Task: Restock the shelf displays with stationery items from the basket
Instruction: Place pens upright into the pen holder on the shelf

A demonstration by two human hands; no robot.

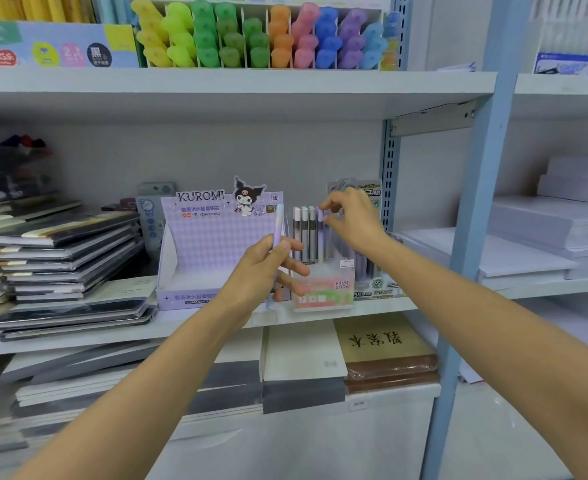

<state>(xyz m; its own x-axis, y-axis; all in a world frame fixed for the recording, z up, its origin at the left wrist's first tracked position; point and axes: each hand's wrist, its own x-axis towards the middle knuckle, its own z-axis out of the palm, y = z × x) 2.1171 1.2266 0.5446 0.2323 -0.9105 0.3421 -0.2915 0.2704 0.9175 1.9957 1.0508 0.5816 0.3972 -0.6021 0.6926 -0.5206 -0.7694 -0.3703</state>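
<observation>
Fingers of the left hand curl round a slim lilac plastic pen, upright above the fist; right hand pinches a lilac-capped pen standing in the pink cardboard display box.

On the shelf stands the display box; the pen holder is just beside it at 3 o'clock, pens upright inside. Notebooks lie stacked at 9 o'clock, markers on the upper shelf at 12.
</observation>
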